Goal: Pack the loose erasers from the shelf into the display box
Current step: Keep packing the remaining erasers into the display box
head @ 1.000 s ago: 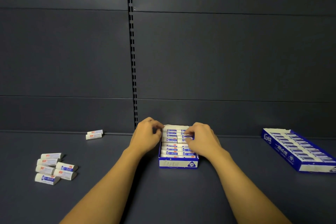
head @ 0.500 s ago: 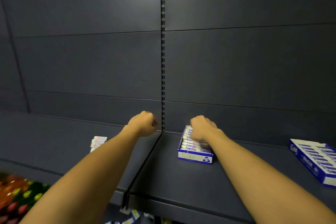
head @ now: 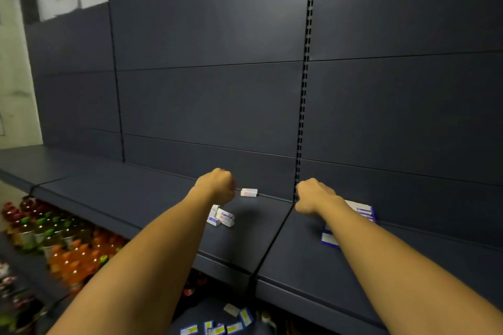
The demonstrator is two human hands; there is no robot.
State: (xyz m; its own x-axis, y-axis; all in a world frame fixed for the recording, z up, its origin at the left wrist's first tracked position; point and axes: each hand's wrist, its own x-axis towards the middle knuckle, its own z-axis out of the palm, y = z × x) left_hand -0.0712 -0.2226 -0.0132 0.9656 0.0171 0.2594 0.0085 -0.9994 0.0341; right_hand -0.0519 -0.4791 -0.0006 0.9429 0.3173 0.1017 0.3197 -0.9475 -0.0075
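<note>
Both hands were curled into fists, holding nothing visible: the left hand point(head: 217, 185) above the loose erasers point(head: 221, 219) at frame centre, the right hand point(head: 313, 196) just left of the display box point(head: 364, 212) on the shelf point(head: 152, 198).

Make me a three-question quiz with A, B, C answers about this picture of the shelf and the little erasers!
1. Where is the pair of white erasers?
A. By the shelf's back wall
B. In the box
C. In a hand

2. What colour is the metal shelf?
A. Red
B. Dark grey-blue
C. Yellow

3. How is the left hand?
A. Flat
B. Curled
C. Hidden

A: the pair lies where shelf meets back panel.
B: the whole shelf is dark grey-blue.
C is wrong; B: its fingers are curled above the eraser pile.
</note>
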